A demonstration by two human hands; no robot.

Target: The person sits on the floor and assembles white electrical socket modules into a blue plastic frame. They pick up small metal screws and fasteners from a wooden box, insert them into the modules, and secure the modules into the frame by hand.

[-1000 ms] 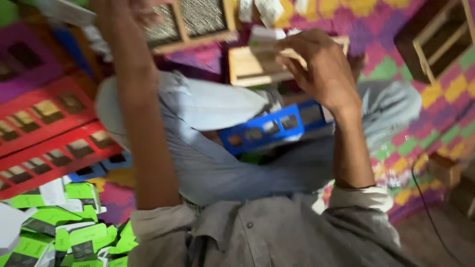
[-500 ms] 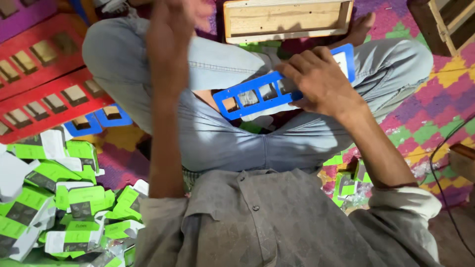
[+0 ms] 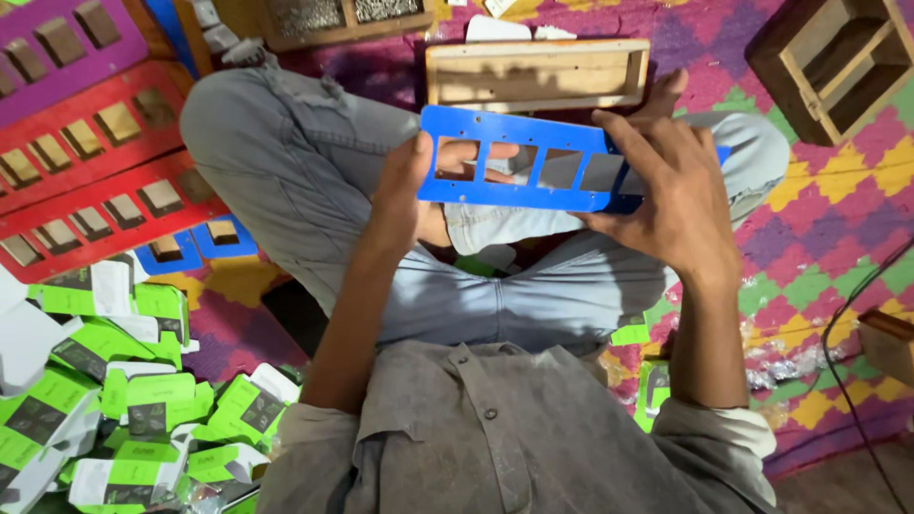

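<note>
Seated cross-legged on a patchwork mat [image 3: 838,219] of pink, yellow and green diamonds, in pale blue jeans [image 3: 314,190] and a grey shirt [image 3: 495,438]. Held above the lap between both hands: a long blue plastic frame [image 3: 533,157] with a row of rectangular cut-outs, lying roughly level, its long side across the view. Left hand [image 3: 409,195] clasped on the frame's left end, thumb over the front edge, fingers [image 3: 481,152] showing through the first openings from behind. Right hand [image 3: 666,186] closed over the right end, fingers spread across the top face and covering the last openings, thumb underneath. Just beyond the frame, on the mat, a shallow rectangular wooden tray [image 3: 538,71]. Further right, well apart, a darker wooden box [image 3: 843,62] with compartments. At the left, red frames [image 3: 90,190] filled with small brown blocks, a purple frame [image 3: 57,43] above them, and two short blue pieces [image 3: 195,246] beside the knee. Lower left, near the left elbow, a loose heap of green and white cardboard packets [image 3: 124,400]
</note>
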